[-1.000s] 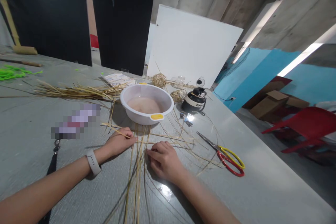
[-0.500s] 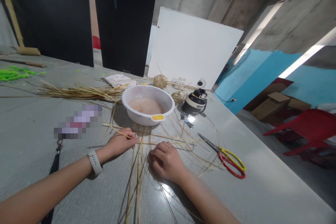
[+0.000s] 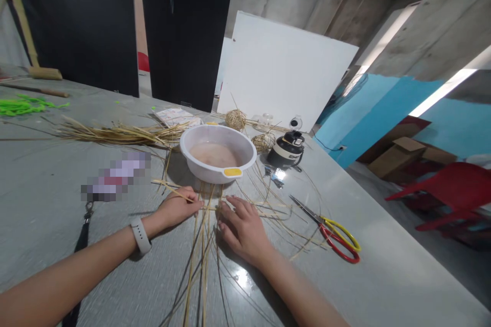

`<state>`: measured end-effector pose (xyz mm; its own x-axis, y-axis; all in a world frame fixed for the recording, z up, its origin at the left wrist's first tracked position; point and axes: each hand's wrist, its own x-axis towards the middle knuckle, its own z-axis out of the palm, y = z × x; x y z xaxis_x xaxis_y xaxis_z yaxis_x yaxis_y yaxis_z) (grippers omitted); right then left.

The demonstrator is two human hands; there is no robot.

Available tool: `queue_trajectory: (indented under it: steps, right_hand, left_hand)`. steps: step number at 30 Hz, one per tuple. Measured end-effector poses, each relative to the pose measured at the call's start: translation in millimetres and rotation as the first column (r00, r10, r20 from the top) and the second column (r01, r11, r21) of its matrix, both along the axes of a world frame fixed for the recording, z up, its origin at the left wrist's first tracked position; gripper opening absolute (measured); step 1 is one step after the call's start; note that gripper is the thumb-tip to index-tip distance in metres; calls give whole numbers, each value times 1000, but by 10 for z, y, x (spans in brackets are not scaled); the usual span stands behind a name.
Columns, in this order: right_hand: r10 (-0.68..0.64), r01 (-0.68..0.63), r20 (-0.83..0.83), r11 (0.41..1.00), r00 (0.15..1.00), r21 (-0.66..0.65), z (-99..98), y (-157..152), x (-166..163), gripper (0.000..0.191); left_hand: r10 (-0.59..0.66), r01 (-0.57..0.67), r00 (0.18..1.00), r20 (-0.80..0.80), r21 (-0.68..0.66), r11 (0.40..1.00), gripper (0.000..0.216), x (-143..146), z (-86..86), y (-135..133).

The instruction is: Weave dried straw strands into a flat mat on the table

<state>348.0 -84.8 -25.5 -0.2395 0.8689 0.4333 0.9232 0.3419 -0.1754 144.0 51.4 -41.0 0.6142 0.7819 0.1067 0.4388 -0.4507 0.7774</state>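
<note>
Thin bamboo strips lie crossed on the grey table in front of me, some running lengthwise toward me and others sideways. At the crossing's left side, my left hand has its thumb and fingers closed on the strips; the wrist wears a pale band. My right hand rests palm down just right of the crossing. Its fingers are stretched out and a little apart, with the tips touching the sideways strips. What lies beneath the right palm is hidden. Just beyond both hands stands a white basin with cloudy water.
Scissors with red and yellow handles lie to the right. Behind them are a black flask and two woven balls. A bundle of strips, a blurred object with a strap and green strands are at left.
My right hand has uncurled: its fingers now reach forward over the sideways strips. The near ends of some lengthwise strips have shifted. My left hand keeps its hold, nearly still.
</note>
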Motion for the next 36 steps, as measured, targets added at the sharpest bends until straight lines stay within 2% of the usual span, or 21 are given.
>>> queue_trajectory:
  steps: [4,7,12,16,24,31,36]
  right_hand:
    - [7,-3,34,993,999,-116,2,28,-46,42]
    - [4,2,37,988,999,-156,5,35,-64,45]
    - [-30,39,69,989,997,-140,-13,30,-23,44]
    - [-6,16,88,993,996,-115,-16,45,18,37]
    - [-9,15,43,992,999,-127,68,151,-44,27]
    - [-169,154,-64,968,983,-196,-14,220,-118,30]
    - [-199,185,-68,968,978,-171,-31,214,-102,30]
  left_hand:
    - [8,-8,1000,0,13,1000,40,8,-3,-2]
    - [3,-3,1000,0,19,1000,39,7,0,-1]
    - [-10,10,1000,-19,8,1000,40,3,27,-7]
    - [11,-11,999,-42,-11,1000,39,15,22,-15]
    - [-2,3,1000,-31,24,1000,37,26,5,-8]
    - [3,-2,1000,-24,24,1000,36,27,-11,-7]
    - [13,-12,1000,-18,28,1000,37,19,-9,-16]
